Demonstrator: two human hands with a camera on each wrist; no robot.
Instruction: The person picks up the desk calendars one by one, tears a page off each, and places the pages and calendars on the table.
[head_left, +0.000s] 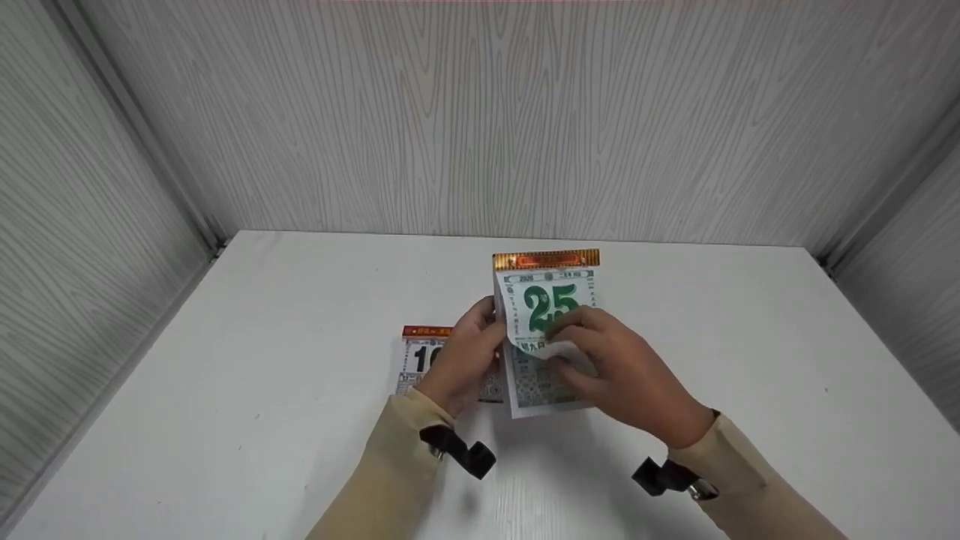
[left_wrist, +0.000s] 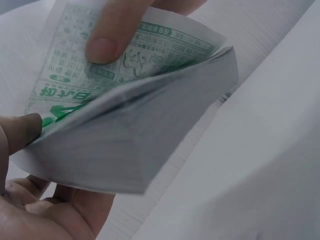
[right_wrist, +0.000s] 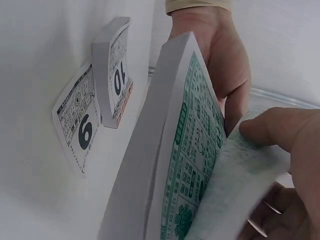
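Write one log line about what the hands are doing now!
left hand: holds thick green-printed tear-off calendar pad | right hand: pinches curled top sheet | smaller black-numbered calendar pad: on white table

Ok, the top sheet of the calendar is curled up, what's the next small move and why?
Probably pull the page upward to tear it off. The right hand already pinches its curled lower edge, the left hand steadies the pad, and a torn sheet lies beside the other calendar.

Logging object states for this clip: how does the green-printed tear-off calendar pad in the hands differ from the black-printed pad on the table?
The green-printed calendar pad is held up by both hands, with its top sheet, showing 25, curled; the black-printed calendar pad lies flat, untouched, showing 10. The green one looks larger. A loose sheet marked 9 lies beside the black one. Both have a red-and-gold header strip.
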